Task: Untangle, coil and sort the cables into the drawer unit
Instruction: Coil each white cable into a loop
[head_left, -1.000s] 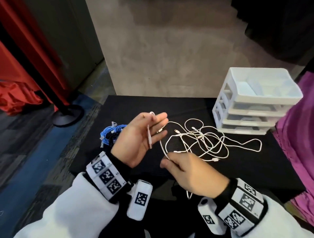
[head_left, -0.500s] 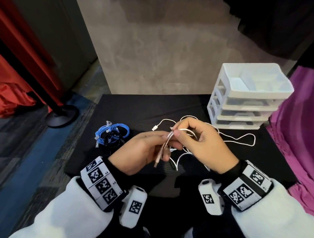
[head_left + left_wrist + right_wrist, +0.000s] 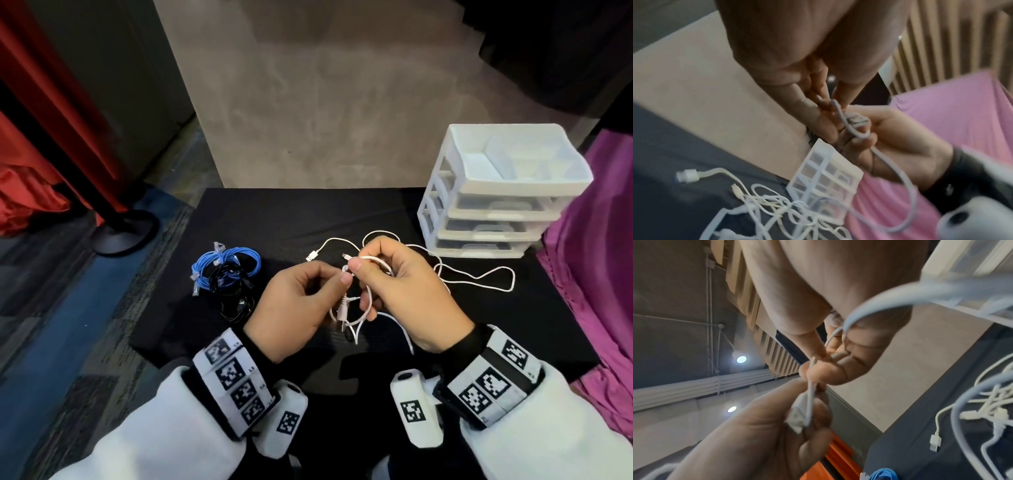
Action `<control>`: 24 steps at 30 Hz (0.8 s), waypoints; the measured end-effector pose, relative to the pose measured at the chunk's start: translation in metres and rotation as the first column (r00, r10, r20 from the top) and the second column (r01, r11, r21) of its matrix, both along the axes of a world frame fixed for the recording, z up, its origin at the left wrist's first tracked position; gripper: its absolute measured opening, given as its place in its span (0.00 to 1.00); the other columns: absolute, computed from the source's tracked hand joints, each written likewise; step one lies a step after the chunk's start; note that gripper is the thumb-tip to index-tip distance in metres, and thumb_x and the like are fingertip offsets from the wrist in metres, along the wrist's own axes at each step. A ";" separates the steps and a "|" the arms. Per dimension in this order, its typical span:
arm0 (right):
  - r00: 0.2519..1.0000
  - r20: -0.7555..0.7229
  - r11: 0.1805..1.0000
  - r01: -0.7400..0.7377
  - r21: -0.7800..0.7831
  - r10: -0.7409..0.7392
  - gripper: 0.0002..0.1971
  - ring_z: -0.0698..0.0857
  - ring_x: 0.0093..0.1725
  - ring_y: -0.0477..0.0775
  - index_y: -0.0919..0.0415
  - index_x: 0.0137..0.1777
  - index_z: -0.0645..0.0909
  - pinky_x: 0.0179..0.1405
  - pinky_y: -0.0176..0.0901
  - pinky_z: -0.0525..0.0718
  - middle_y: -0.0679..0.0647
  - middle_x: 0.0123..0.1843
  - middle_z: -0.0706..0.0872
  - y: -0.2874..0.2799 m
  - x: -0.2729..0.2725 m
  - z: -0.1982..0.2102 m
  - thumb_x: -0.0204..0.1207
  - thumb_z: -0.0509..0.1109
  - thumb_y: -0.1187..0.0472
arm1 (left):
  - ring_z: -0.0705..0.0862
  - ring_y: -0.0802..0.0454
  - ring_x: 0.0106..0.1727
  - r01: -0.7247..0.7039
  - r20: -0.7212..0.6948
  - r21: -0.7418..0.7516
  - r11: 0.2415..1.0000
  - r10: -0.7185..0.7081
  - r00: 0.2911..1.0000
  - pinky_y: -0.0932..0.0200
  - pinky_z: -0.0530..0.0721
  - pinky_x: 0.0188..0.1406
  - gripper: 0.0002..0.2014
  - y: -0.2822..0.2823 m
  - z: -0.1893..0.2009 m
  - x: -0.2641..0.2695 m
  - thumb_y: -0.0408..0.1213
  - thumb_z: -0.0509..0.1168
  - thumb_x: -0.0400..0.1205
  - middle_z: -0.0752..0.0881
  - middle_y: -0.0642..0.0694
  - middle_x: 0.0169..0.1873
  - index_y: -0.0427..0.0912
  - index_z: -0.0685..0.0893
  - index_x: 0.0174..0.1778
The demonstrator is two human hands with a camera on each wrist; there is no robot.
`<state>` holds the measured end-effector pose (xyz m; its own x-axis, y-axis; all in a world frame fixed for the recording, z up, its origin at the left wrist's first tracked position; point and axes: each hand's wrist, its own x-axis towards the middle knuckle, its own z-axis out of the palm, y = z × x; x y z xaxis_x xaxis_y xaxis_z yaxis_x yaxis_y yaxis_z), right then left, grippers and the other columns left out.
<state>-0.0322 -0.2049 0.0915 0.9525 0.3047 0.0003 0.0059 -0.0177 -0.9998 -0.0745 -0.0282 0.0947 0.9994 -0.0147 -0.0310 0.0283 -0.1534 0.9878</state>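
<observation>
Both hands meet above the black table, working one white cable (image 3: 368,301). My left hand (image 3: 301,301) pinches the cable near its USB plug (image 3: 342,313), which hangs below the thumb; the plug (image 3: 797,418) lies against the left fingers in the right wrist view. My right hand (image 3: 400,291) pinches a loop of the same cable (image 3: 906,186) between thumb and forefinger. More white cables (image 3: 476,274) trail tangled on the table behind the hands. The white drawer unit (image 3: 496,192) stands at the back right, its drawers pushed in.
A coiled blue cable (image 3: 226,262) lies left of the hands on a bundle of black cable (image 3: 236,305). A purple cloth (image 3: 603,274) covers something at the right. A black stand base (image 3: 123,233) sits on the floor beyond the table's left edge.
The right hand rose from the table's front edge to meet the left hand, and both now pinch the white cable. The left hand turned from palm-up to a pinch. A loop has formed.
</observation>
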 end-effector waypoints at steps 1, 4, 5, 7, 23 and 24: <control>1.000 -0.022 1.000 0.013 0.007 -0.012 0.11 0.84 0.28 0.61 0.69 0.50 0.78 0.27 0.50 0.83 0.61 0.34 0.83 0.001 -0.001 -0.001 0.87 0.73 0.61 | 0.86 0.49 0.34 -0.037 0.079 0.149 0.988 0.025 0.997 0.41 0.91 0.41 0.07 0.000 -0.006 0.000 0.45 0.72 0.85 0.89 0.47 0.32 0.48 0.90 0.44; 0.999 -0.050 1.000 0.021 0.005 -0.021 0.11 0.85 0.27 0.60 0.72 0.50 0.76 0.24 0.48 0.82 0.59 0.32 0.82 0.006 -0.005 -0.003 0.87 0.72 0.63 | 0.83 0.54 0.29 -0.172 0.293 0.544 0.821 0.007 0.956 0.51 0.82 0.30 0.08 -0.001 -0.017 0.000 0.49 0.68 0.85 0.83 0.54 0.27 0.53 0.82 0.43; 0.999 -0.049 1.000 0.016 -0.002 -0.016 0.11 0.85 0.27 0.60 0.71 0.49 0.76 0.23 0.48 0.83 0.59 0.32 0.83 0.008 -0.006 -0.002 0.87 0.72 0.63 | 0.82 0.53 0.30 -0.214 0.325 0.651 0.728 -0.013 0.946 0.53 0.79 0.29 0.08 -0.003 -0.018 0.000 0.50 0.65 0.86 0.82 0.55 0.28 0.53 0.80 0.44; 0.999 -0.049 1.000 0.004 -0.012 -0.005 0.12 0.86 0.27 0.60 0.70 0.48 0.76 0.23 0.48 0.83 0.60 0.34 0.83 0.012 -0.008 -0.002 0.87 0.72 0.63 | 0.84 0.48 0.33 -0.229 0.300 0.772 0.592 -0.022 0.954 0.53 0.76 0.29 0.08 -0.006 -0.018 0.002 0.50 0.61 0.87 0.79 0.54 0.30 0.50 0.77 0.50; 0.997 -0.070 1.000 -0.019 -0.009 0.018 0.09 0.77 0.21 0.52 0.67 0.48 0.76 0.17 0.38 0.71 0.57 0.30 0.81 0.023 -0.009 -0.013 0.87 0.72 0.63 | 0.83 0.50 0.36 -0.021 -0.007 0.240 0.970 0.023 1.000 0.46 0.84 0.43 0.10 0.000 -0.029 0.000 0.45 0.65 0.87 0.85 0.52 0.34 0.48 0.81 0.40; 0.999 -0.051 1.000 -0.015 -0.014 0.014 0.10 0.75 0.22 0.52 0.66 0.48 0.77 0.17 0.39 0.70 0.55 0.29 0.81 0.018 -0.007 -0.013 0.87 0.72 0.62 | 0.82 0.51 0.37 0.002 -0.114 0.029 1.000 0.001 0.993 0.48 0.83 0.46 0.11 0.002 -0.024 -0.001 0.46 0.67 0.87 0.86 0.50 0.35 0.47 0.83 0.40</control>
